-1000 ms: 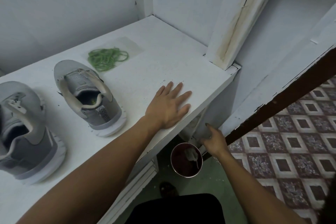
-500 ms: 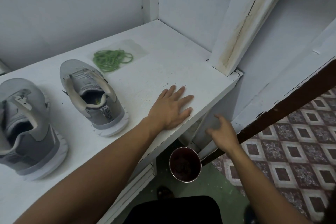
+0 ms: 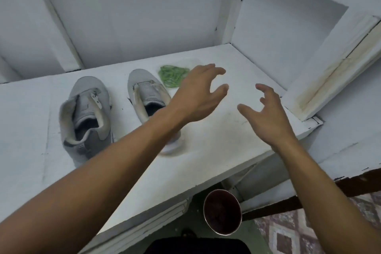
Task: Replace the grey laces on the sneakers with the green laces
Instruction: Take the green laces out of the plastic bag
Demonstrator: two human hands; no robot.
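Peeking out below the front edge of the white table (image 3: 216, 146), a metal cup (image 3: 222, 212) is the nearest thing and has no part in the task. Above the table both forearms reach forward, and both hands hover with fingers spread and loosely curved, holding nothing. The right hand (image 3: 268, 117) is over bare surface toward the right end, and the left hand (image 3: 198, 97) is further in and to its left. Two grey sneakers stand side by side left of the hands, heels toward the person and toes toward the back wall, so their long axes run away from the viewer. The left forearm crosses over the heel of the right-side sneaker (image 3: 146, 93); the left-side sneaker (image 3: 86, 113) stands uncovered. Blur keeps me from telling whether grey laces are threaded. Beyond, the green laces (image 3: 172, 75) lie in a loose coil with no clear long axis, just off that sneaker's toe and just left of the left hand's fingers. That hand is plainly the nearer; a short reach left and down should take them.
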